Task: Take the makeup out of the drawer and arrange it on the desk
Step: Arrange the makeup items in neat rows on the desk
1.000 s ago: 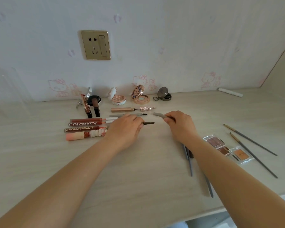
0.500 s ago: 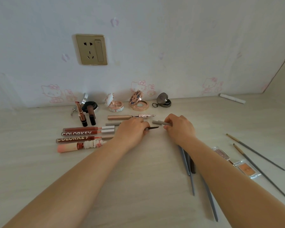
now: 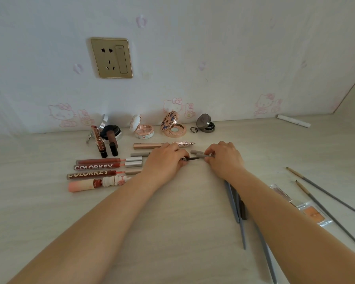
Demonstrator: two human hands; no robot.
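1. My left hand [image 3: 164,160] pinches a dark-tipped pencil [image 3: 192,159]; my right hand [image 3: 223,158] clasps its grey cap [image 3: 201,155], both low over the desk [image 3: 172,232].
2. Four open compacts [image 3: 143,129] line the wall (socket [image 3: 111,58] above).
3. Four lip glosses [image 3: 103,167] lie left; two brushes [image 3: 324,193] lie right.

A home is shown, most likely a bedroom corner used as a dressing place. The wall [image 3: 213,48] is papered in white with pink cartoon cats [image 3: 267,104] and small flowers, and a gold household socket [image 3: 111,58] is set into it. On the pale wood-grain tabletop [image 3: 39,212], opened compacts [image 3: 173,126], lipsticks [image 3: 99,143], lip gloss tubes [image 3: 109,162] and thin brushes [image 3: 324,191] are laid out.
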